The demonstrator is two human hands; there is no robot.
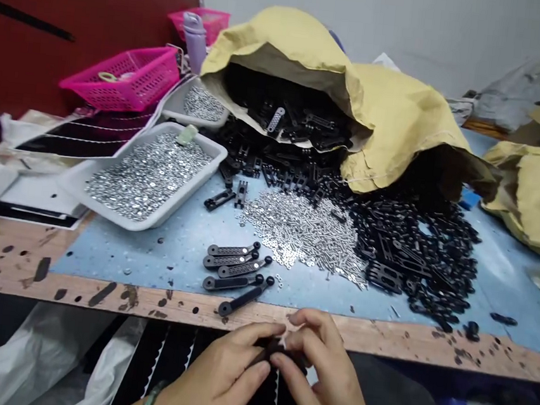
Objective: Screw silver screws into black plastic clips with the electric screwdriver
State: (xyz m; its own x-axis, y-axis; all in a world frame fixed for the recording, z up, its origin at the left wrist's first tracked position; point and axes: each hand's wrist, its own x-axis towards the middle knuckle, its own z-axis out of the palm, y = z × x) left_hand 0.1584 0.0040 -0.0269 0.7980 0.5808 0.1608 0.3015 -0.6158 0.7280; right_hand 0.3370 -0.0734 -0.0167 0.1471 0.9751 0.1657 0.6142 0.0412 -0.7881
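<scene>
Left hand: grip pinching, thumb and forefinger closed on one end of a small black piece; dark green bracelet at the wrist. Right hand: grip pinching the same piece from the other side, thumb against it, fingers bent. Black piece: held between the two hands, just off the near edge of the counter, mostly covered by fingers; its exact shape cannot be told.

Five long black parts: round-ended, lying roughly side by side near the counter's edge, the nearest one reaching over the wooden border. Blue sheet: laid over the counter, speckled with dark marks. Heap of small silver pieces: loose on the sheet, beyond the long parts. Heap of black parts: to the right, touching the silver.

White tray: left of the silver, filled with small silver pieces, a pale green item on its far rim. Second tray, behind it, also holding silver pieces. Yellow sack: open, black parts inside and before its mouth; another yellow sack beside it. Pink basket: far left; purple bottle standing behind.
</scene>
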